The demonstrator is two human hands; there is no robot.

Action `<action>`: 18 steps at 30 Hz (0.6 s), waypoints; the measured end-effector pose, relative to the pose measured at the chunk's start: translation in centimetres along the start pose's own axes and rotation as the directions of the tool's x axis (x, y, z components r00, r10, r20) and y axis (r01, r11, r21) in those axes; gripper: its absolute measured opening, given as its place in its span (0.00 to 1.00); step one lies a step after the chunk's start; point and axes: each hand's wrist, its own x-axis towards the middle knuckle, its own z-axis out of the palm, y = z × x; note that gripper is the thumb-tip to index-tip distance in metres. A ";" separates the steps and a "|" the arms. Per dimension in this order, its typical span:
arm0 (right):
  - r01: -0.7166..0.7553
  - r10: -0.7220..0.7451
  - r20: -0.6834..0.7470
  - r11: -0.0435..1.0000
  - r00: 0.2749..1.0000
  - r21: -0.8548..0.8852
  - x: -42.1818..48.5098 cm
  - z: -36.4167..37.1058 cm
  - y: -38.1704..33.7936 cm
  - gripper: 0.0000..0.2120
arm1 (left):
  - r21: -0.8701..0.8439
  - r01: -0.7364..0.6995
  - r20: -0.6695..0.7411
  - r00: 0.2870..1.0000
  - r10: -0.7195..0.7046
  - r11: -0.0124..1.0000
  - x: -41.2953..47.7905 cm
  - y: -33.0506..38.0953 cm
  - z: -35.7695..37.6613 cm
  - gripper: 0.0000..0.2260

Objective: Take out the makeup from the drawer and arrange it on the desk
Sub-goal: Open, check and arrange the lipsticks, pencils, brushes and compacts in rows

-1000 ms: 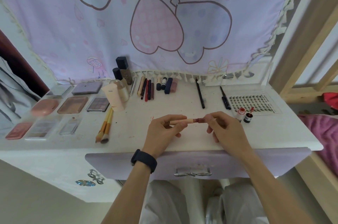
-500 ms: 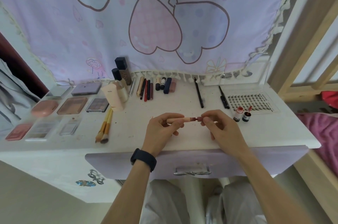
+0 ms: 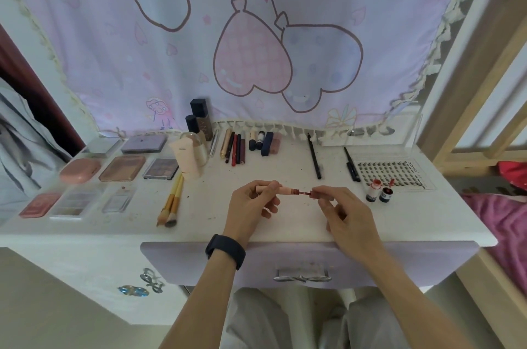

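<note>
desk [image 3: 285, 166]: left hand [image 3: 251, 204], right hand [image 3: 346, 214] pinch lip tube [image 3: 285, 190] (label unreadable)

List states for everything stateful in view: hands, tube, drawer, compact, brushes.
left hand, grips the lip tint tube
right hand, pinches the cap
lip tint tube, held level, open, dark stem showing
cap, partly off the tube
drawer, shut
pink compact, closed
brushes, lying flat, side by side
</note>
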 end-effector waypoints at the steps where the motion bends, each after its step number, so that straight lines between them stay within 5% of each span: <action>1: 0.012 -0.012 -0.010 1.000 1.000 -0.013 0.0 0.1 0.0 0.13 | -0.008 0.003 0.002 1.000 -0.003 1.000 0.0 0.0 0.0 0.08; 11: 0.034 -0.035 -0.090 0.999 0.995 -0.011 -0.2 -0.3 -0.4 0.13 | -0.147 0.026 -0.011 1.000 -0.028 0.989 -0.2 0.2 -0.7 0.10; 18: -0.080 0.088 -0.095 0.993 0.992 0.088 -0.7 -0.4 -0.7 0.11 | -0.233 0.026 -0.022 0.999 -0.032 0.972 -0.3 0.2 -1.1 0.08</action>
